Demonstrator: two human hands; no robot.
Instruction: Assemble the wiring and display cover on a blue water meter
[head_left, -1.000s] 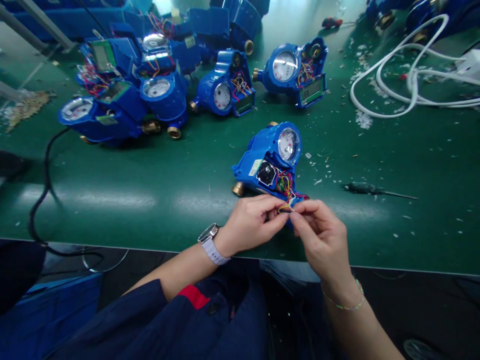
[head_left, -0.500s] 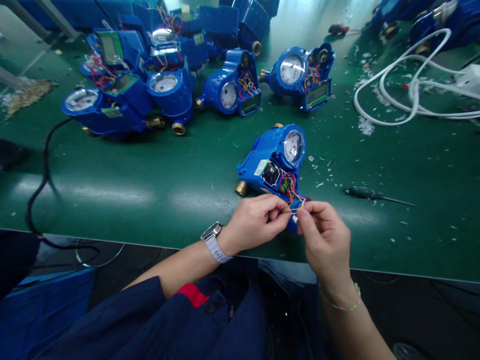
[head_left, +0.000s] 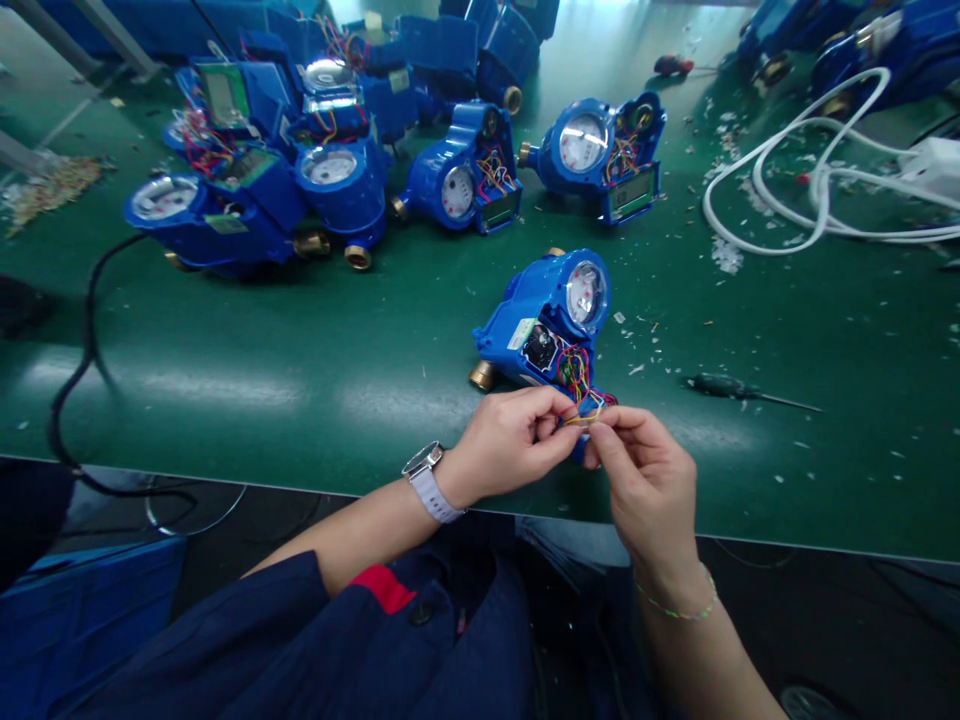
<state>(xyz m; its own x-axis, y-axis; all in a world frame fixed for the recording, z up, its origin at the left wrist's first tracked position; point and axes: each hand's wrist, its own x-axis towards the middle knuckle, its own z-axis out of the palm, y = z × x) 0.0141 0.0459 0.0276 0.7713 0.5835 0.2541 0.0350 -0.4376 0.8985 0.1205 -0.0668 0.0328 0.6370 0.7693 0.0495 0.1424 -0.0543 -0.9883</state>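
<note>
A blue meter (head_left: 517,302) with a round dial and an open compartment of coloured wires (head_left: 574,368) lies near the table's front edge. My left hand (head_left: 517,440), wearing a watch on its wrist, pinches thin yellow wires at the compartment's lower end. Close beside it, my right hand (head_left: 645,475) has thumb and forefinger closed on the wires too. The fingertips of both hands almost meet. Behind the fingers, the meter's lower part is partly hidden.
Two open blue meters (head_left: 457,180) (head_left: 585,145) stand farther back, with several more piled at the back left. A black screwdriver (head_left: 720,386) lies to the right. White cable (head_left: 817,190) coils at the right; a black cable (head_left: 91,340) hangs over the left edge.
My right hand has moved slightly left, closer to my left hand, and the wire ends between the fingers have shifted. The left hand has barely moved.
</note>
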